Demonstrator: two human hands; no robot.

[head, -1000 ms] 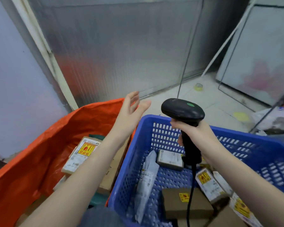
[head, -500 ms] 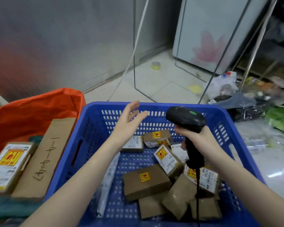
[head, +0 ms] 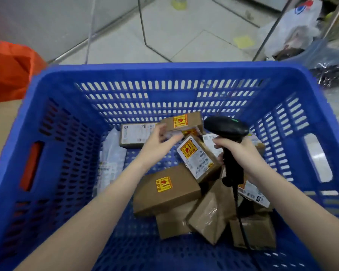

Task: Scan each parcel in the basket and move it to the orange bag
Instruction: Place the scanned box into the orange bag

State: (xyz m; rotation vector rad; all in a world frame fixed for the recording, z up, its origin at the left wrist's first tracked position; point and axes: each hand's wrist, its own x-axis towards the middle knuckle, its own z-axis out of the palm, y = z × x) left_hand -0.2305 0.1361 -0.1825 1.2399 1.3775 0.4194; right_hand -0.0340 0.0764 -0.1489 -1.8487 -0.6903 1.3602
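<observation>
A blue basket (head: 53,106) with slotted walls fills most of the view, and an orange bag (head: 8,71) shows past its left rim. Brown cardboard parcels lie heaped on the basket floor — the largest box (head: 165,191) sits in the middle with a yellow sticker on top, and a white plastic mailer (head: 111,159) lies along the left side. Against the far wall rests a small parcel (head: 184,122) with a red and yellow sticker. The left hand (head: 157,145) reaches down to it, fingers spread and curling at its near edge (whether they touch it is blurred). The right hand (head: 241,151) is wrapped around the handle of a black scanner (head: 226,128), whose cable trails down over the boxes.
</observation>
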